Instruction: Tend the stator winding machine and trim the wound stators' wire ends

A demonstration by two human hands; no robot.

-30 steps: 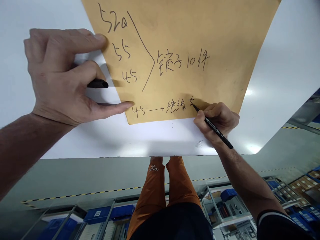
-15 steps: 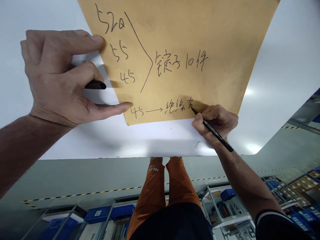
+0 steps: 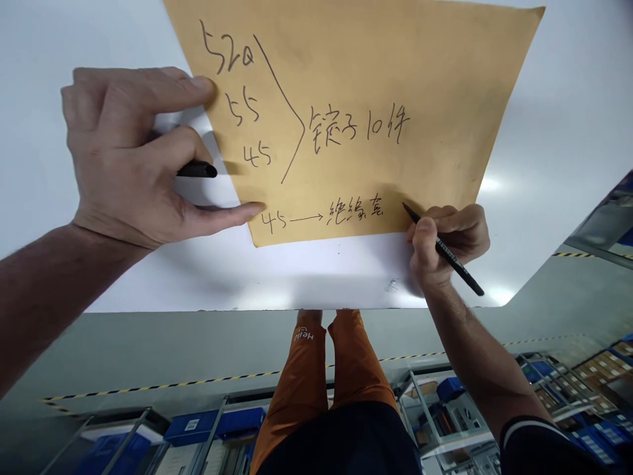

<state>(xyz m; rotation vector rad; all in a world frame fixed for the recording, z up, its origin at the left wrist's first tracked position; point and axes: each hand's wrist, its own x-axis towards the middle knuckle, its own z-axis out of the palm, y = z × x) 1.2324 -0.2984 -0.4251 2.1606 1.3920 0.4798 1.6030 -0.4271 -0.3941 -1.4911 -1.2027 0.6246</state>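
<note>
A sheet of brown kraft paper [image 3: 435,79] lies on a white tabletop, with handwritten numbers, a long bracket, an arrow and Chinese characters in black ink. My left hand [image 3: 123,152] touches the sheet's left edge with its thumb and a fingertip, while its bent fingers hold a black pen cap [image 3: 198,169], partly hidden by the hand. Near the lower right of the sheet, my right hand [image 3: 450,241] grips a black marker pen [image 3: 457,264]. The pen's tip points at bare paper just right of the last character in the bottom line.
The white table [image 3: 297,280] ends just in front of my legs [image 3: 297,389]. Below, a yellow-black striped line [image 3: 188,382] crosses the grey floor. Metal racks carry blue bins [image 3: 190,427], with more shelves [image 3: 603,369] at the right.
My right hand has moved right with the marker, away from the last character, which now has more strokes. The left hand and the sheet's left part appear slightly further right in view.
</note>
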